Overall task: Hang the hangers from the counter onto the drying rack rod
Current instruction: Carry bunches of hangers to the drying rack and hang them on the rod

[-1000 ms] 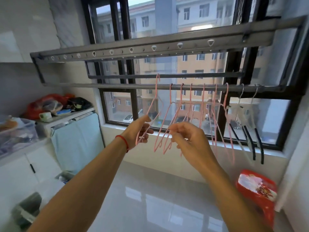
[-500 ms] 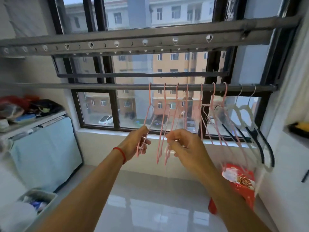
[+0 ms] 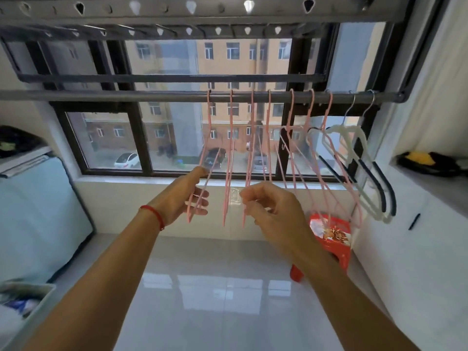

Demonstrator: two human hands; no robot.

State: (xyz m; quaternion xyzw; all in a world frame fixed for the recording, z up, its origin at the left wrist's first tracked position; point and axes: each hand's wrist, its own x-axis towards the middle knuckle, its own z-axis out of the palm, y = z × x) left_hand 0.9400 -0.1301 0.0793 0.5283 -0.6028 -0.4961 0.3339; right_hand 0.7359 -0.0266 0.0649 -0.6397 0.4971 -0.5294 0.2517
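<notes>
Landmark: the drying rack rod (image 3: 157, 95) ran level across the window, just below the perforated rail (image 3: 192, 11).
Pink hangers: 7 pink hangers (image 3: 229, 158) hung by their hooks on the rod, all on its right half.
White hangers: 2 white hangers (image 3: 359, 148) with dark grip strips and metal hooks hung at the rod's right end, beyond the pink ones.
Total on rod: 9 hooks were counted; the overlap among the right-hand pink ones made that count less sure.
Left hand: the left hand (image 3: 187, 198) was below the rod, at the leftmost pink hanger (image 3: 206, 160); a red string circled its wrist.
Left fingers: the fingers (image 3: 201, 196) were narrow, closed around the lower wires of that hanger.
Right hand: the right hand (image 3: 271, 206) was below the rod, at the lower part of the 3rd pink hanger (image 3: 249, 160) from the left.
Right fingers: curled narrow, pinching that hanger's wire near its bottom corner.
2nd pink hanger: it hung free between the 2 hands, touched by neither.
Red stool: 1 red stool (image 3: 334, 239) stood on the floor, below the rod's right end.
Surface: a pale surface (image 3: 435, 183) lay to the right of the rod; no hangers were seen on it.
</notes>
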